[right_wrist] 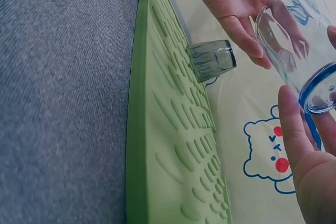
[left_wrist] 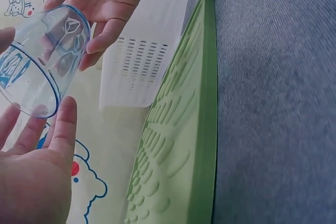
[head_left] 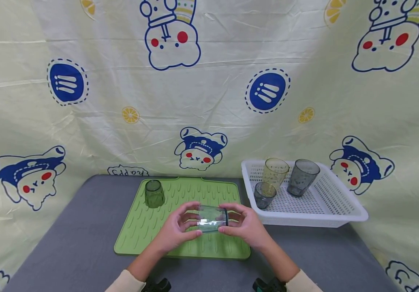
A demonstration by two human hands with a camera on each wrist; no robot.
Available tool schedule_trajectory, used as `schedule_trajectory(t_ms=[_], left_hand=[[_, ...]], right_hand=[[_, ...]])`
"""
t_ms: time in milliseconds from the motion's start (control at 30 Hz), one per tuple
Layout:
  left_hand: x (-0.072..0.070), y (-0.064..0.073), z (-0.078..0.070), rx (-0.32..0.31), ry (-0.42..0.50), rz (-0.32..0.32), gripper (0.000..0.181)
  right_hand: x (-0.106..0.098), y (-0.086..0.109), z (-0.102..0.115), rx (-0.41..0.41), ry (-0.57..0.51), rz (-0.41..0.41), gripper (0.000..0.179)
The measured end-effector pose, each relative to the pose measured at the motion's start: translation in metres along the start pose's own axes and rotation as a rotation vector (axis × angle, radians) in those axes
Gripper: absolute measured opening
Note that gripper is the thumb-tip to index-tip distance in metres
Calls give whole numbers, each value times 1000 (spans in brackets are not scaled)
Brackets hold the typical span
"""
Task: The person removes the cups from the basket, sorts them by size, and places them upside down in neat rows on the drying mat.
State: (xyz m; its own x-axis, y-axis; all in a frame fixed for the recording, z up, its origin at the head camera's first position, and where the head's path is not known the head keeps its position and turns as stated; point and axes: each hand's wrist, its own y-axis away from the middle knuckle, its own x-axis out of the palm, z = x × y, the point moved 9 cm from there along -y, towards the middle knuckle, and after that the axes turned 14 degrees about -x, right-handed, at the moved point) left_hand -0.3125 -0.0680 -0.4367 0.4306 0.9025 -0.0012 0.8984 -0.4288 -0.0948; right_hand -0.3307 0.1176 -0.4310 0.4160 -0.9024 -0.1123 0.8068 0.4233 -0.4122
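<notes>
Over the green drying mat [head_left: 136,239], a clear bluish glass [head_left: 209,219] is held on its side between both hands. My left hand [head_left: 180,224] pinches its rim end with thumb and fingers. At the other end, my right hand [head_left: 245,224] grips the thick blue base, seen closely in the right wrist view. The glass [left_wrist: 58,45] holds nothing inside. A small green glass [head_left: 154,194] stands upside down at the mat's far left, its narrower base up; the right wrist view shows this glass [right_wrist: 212,60] too.
A white perforated basket [head_left: 304,221] stands at the right, overlapping the mat's far right corner in view. In it are a yellowish glass [head_left: 275,170], a tall dark grey glass [head_left: 303,177] and a small grey glass [head_left: 265,196]. A printed curtain [head_left: 209,93] hangs behind the grey table [head_left: 85,227].
</notes>
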Motion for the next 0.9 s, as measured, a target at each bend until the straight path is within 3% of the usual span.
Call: schedule_trajectory(t_ms=[133, 267, 600, 900], left_hand=[[-5, 2, 2, -33, -11, -28, 81], [-13, 8, 3, -62, -83, -70, 82], [-54, 27, 12, -146, -355, -273, 79], [-87, 49, 15, -174, -621, -350, 69]], right_hand=[[1, -3, -2, 14, -7, -14, 64], [2, -8, -5, 21, -6, -34, 63], [1, -24, -10, 22, 8, -115, 62], [-3, -42, -16, 10, 3, -230, 60]])
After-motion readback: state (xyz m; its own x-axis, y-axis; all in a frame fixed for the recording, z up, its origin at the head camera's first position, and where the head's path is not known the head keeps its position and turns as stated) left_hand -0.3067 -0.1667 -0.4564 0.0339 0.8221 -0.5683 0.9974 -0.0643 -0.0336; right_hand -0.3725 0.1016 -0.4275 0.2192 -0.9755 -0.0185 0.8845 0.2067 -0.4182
